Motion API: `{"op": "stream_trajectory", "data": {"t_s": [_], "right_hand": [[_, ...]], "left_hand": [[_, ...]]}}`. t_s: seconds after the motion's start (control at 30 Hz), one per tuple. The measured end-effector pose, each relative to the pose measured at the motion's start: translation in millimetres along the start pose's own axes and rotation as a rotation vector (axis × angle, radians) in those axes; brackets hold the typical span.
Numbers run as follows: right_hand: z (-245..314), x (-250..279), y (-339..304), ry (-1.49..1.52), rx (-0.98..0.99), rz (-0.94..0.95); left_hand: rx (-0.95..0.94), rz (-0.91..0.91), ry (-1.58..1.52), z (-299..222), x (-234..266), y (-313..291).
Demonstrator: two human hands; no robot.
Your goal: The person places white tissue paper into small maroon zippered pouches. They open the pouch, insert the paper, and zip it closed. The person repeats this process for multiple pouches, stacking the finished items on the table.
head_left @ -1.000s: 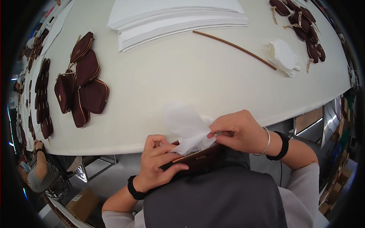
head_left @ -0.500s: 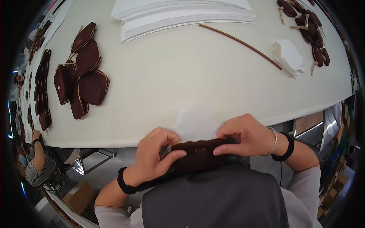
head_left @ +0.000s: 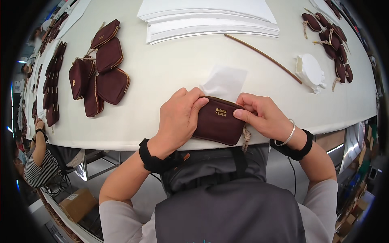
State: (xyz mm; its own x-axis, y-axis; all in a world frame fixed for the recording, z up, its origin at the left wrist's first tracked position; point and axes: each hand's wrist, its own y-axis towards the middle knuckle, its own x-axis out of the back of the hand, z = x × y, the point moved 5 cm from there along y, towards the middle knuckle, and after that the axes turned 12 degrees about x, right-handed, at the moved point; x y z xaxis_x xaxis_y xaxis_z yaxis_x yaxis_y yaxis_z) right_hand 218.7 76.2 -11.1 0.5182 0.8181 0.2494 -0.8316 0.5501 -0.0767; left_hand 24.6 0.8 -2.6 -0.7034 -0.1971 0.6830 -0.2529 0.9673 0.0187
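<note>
Between my hands is a small burgundy zip pouch (head_left: 216, 126), its gold-lettered face toward me and its zip edge at the top. My left hand (head_left: 180, 115) pinches the upper left corner, thumb in front. At the upper right corner my right hand (head_left: 261, 115) grips with the thumb on the front face. A knotted beige cord pull (head_left: 246, 137) hangs from the pouch's right side. Behind the zip edge a sheet of thin white paper (head_left: 225, 82) sticks up; whether it is inside the pouch or behind it I cannot tell.
Burgundy pouches (head_left: 109, 54) lie piled at the left, with more in a row (head_left: 52, 95) beyond. Others (head_left: 334, 42) lie far right. White sheets (head_left: 210, 24) are stacked at the back, near a thin brown rod (head_left: 263, 58) and a white tape roll (head_left: 310, 73). Another person's arm (head_left: 39, 141) rests at the left.
Both hands have lifted the pouch away from my body and over the table edge, tilting its front face into view. The white paper has moved farther up the table with it.
</note>
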Motion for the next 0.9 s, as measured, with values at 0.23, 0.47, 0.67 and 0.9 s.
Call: {"op": "stream_trajectory", "data": {"t_s": [0.23, 0.47, 0.67, 0.9], "right_hand": [[14.8, 1.4, -8.8, -0.068, -0.093, -0.096], [16.7, -4.0, -17.1, -0.181, 0.010, -0.170], [24.3, -13.9, -32.5, -0.243, 0.115, -0.179], [31.9, -31.8, -71.5, -0.205, 0.298, -0.119]], "left_hand": [[-0.041, -0.030, -0.095, 6.4, 0.5, -4.9], [0.031, 0.120, -0.063, -3.2, 10.4, -6.2], [0.045, 0.150, -0.082, 1.0, 10.7, -26.0], [-0.099, 0.283, -0.101, -10.5, 18.7, -76.2]]}}
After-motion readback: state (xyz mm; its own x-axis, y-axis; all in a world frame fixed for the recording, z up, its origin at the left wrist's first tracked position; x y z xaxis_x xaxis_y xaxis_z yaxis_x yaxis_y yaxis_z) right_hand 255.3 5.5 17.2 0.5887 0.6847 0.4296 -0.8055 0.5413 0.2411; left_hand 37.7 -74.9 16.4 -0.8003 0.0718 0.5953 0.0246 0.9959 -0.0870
